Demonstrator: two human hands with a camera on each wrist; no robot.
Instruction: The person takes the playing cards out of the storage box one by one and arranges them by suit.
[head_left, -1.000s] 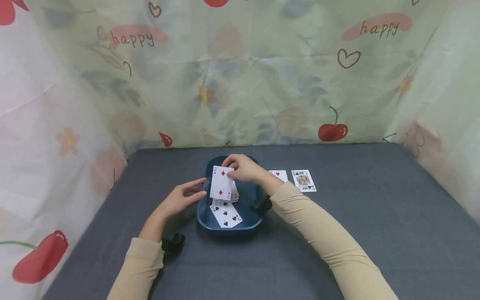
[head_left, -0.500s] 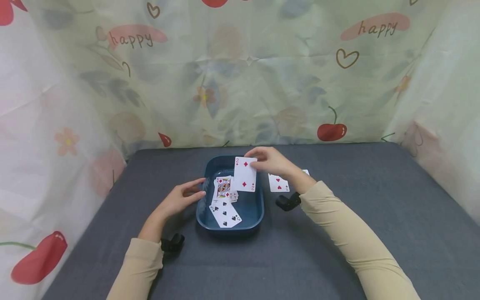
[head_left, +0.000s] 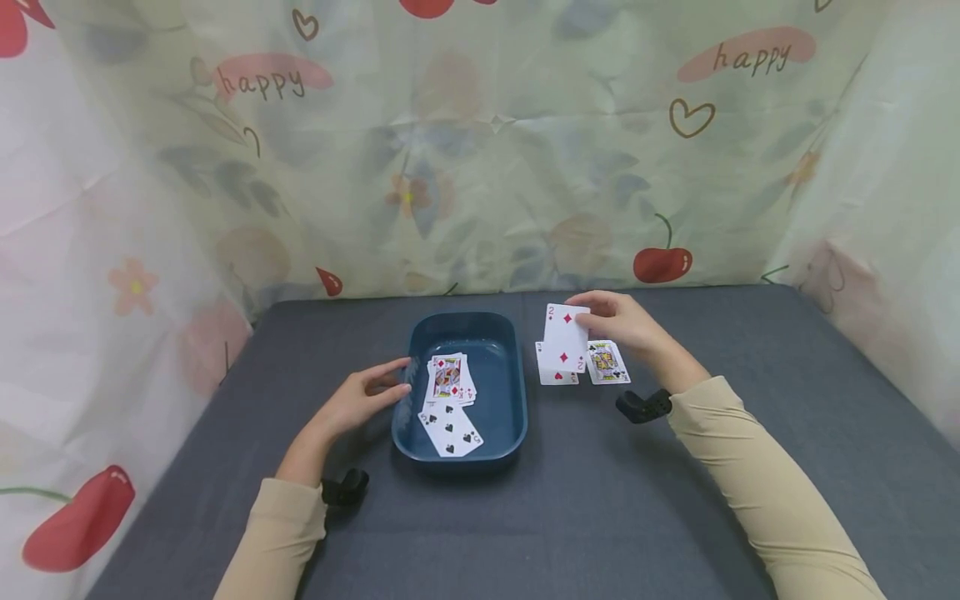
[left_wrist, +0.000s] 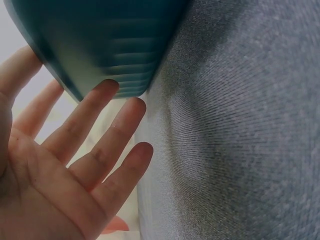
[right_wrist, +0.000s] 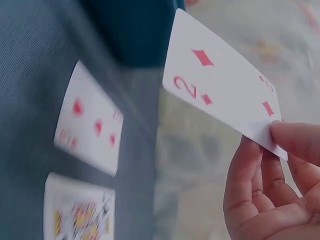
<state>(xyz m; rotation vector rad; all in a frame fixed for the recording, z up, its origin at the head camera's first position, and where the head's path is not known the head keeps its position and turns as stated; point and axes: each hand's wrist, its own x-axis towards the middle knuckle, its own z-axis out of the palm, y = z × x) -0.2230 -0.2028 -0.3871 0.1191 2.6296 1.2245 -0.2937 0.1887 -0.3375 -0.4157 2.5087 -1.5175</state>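
My right hand (head_left: 618, 325) pinches a two of diamonds card (head_left: 564, 340) by its edge, thumb on the face and fingers behind. The card hovers over a hearts card (right_wrist: 92, 120) on the table and partly covers it in the head view. Just right of that lies a king of clubs (head_left: 607, 362). My left hand (head_left: 362, 396) rests with extended fingers at the left side of a blue tray (head_left: 517, 392); the left wrist view has the fingers (left_wrist: 105, 92) against its outer wall. Inside the tray are a king of diamonds (head_left: 447, 377) on a small pile and a five of spades (head_left: 452, 432).
A dark grey cloth (head_left: 480, 533) covers the table. Patterned curtains (head_left: 495, 167) hang behind and at both sides. Each wrist wears a black camera mount, one at the left wrist (head_left: 345, 487) and one at the right wrist (head_left: 643, 407).
My right hand has carried the two of diamonds rightward from above the tray to above the hearts card. The king of diamonds in the tray is uncovered. My left hand has stayed put.
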